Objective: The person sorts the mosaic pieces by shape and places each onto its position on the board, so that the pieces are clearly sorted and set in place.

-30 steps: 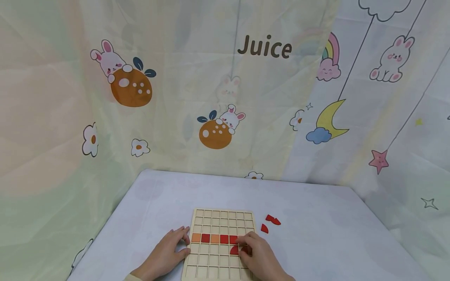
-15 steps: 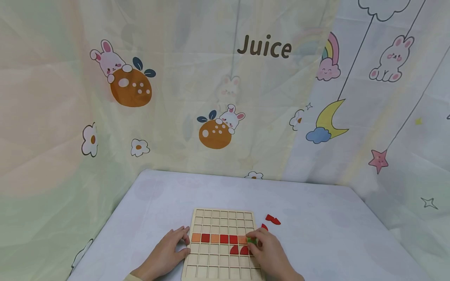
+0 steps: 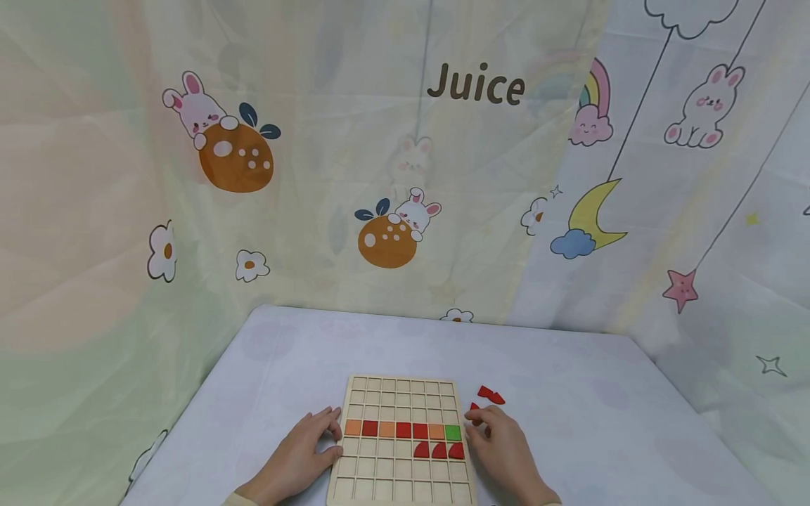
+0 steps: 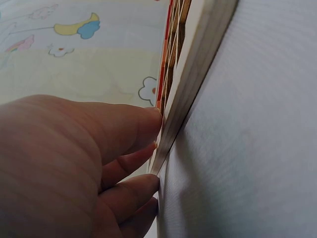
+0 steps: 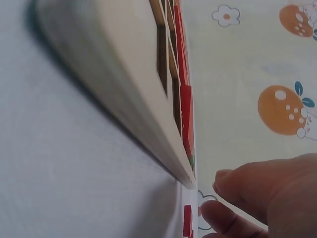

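Observation:
A wooden grid board [image 3: 384, 469] lies flat on the table. Across its middle runs a row of orange and red square tiles, with a green square tile [image 3: 452, 433] at the right end. Below that end sit three red quarter-round tiles [image 3: 439, 450] in neighbouring cells. My left hand [image 3: 297, 450] rests at the board's left side; in the left wrist view its fingertips touch the board's edge [image 4: 190, 69]. Just off the right edge is my right hand [image 3: 503, 446], its thumb and index finger apart with nothing between them in the right wrist view.
Loose red tiles [image 3: 491, 395] lie on the table beyond the board's upper right corner. Another red tile [image 3: 474, 406] shows partly behind the right hand's fingertips. A pale cloth covers the table [image 3: 582, 400], and printed curtains [image 3: 304, 161] hang behind and at the sides.
My right hand let go of the green tile at the row's right end and moved right, off the board. The orange tile beside it came into view. The left hand stayed put.

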A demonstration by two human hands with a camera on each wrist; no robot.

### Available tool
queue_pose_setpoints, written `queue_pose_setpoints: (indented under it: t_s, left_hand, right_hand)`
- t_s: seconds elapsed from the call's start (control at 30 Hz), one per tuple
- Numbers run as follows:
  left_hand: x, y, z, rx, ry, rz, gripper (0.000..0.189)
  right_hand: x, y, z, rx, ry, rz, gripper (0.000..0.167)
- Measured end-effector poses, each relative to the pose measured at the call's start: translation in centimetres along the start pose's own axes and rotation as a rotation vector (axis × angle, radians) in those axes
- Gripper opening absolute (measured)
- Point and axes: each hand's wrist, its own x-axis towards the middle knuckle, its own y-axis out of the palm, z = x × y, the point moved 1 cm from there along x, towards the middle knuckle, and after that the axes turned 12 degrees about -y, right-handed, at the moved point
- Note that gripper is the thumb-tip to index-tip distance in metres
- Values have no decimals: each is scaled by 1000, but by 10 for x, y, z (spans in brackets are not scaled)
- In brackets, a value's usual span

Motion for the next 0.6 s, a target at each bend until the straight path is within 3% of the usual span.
queue_pose_setpoints:
  t_s: [0.33, 0.6]
  left_hand:
    - [2, 0, 2, 3, -15, 1, 21]
    - [0, 0, 0, -1, -12, 1, 21]
  right_hand:
    - [3, -2, -6, -20, 76, -57, 17]
    - [5, -4, -12, -37, 90, -110, 14]
